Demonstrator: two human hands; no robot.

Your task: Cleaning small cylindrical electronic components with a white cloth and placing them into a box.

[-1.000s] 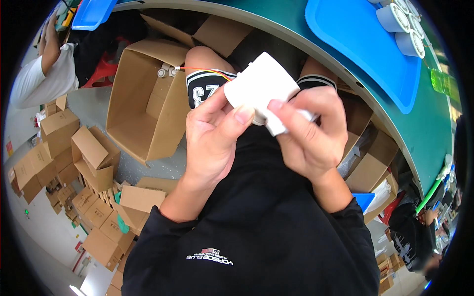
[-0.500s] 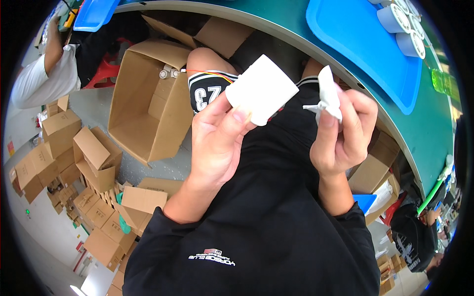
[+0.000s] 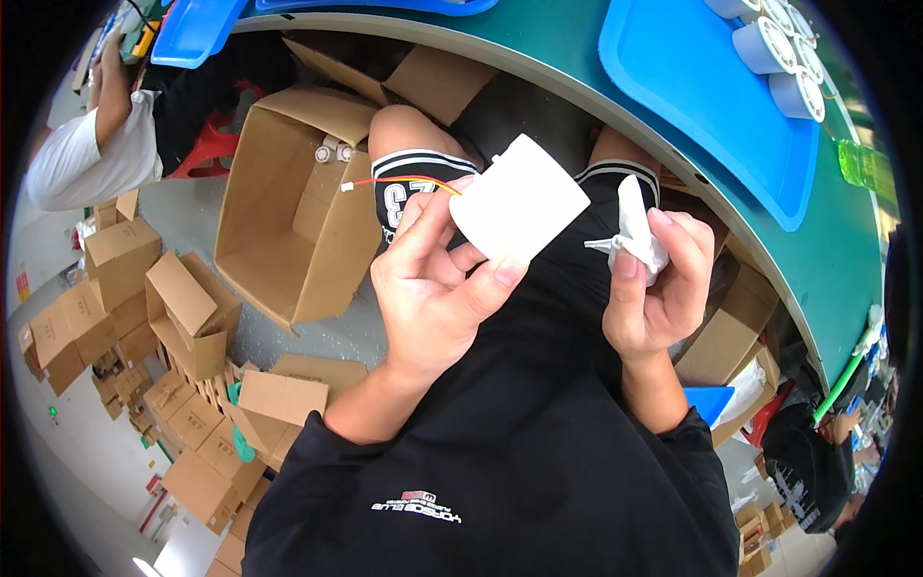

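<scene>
My left hand (image 3: 437,279) grips a white round plastic housing (image 3: 524,204) between thumb and fingers, its smooth side toward me. Red and yellow wires (image 3: 409,180) come out of its left side and end in a small white connector. To the right, my right hand (image 3: 663,279) pinches a crumpled white cloth or tissue (image 3: 635,226) between thumb and fingers. The cloth is apart from the housing. Both hands are held above my lap, short of the table edge.
A green table (image 3: 538,43) curves across the far side. On it lies a blue tray (image 3: 702,125) with several white round housings (image 3: 764,46) at its right. An open cardboard box (image 3: 288,212) stands on the floor at left, with more boxes beyond. A person in a white sleeve (image 3: 91,159) sits far left.
The housing has turned in my left hand, and its wires now show more fully to the left. My right hand with the cloth has come slightly lower.
</scene>
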